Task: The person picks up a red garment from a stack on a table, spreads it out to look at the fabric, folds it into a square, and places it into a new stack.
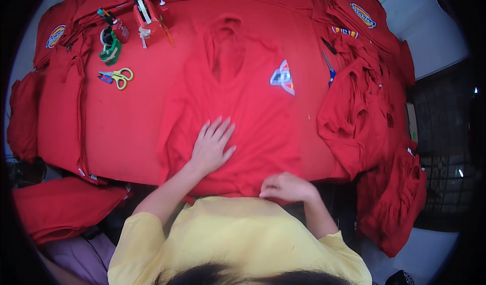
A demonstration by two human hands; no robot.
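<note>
A red V-neck shirt (253, 113) lies spread in front of me, its neck opening away from me and a colourful badge (282, 77) on its right chest. My left hand (213, 144) rests flat on the middle of the shirt with the fingers stretched out. At the near hem, close to my body, my right hand (287, 186) is closed, its thumb and curled fingers on the edge of the cloth. The fingertips there are partly hidden.
Yellow-handled scissors (121, 77), a green tape dispenser (110, 47) and red holders with pens (147, 16) stand or lie at the left. Folded red shirts (61, 113) line the left side. Crumpled red garments (354, 97) and blue-handled scissors (330, 70) lie at the right.
</note>
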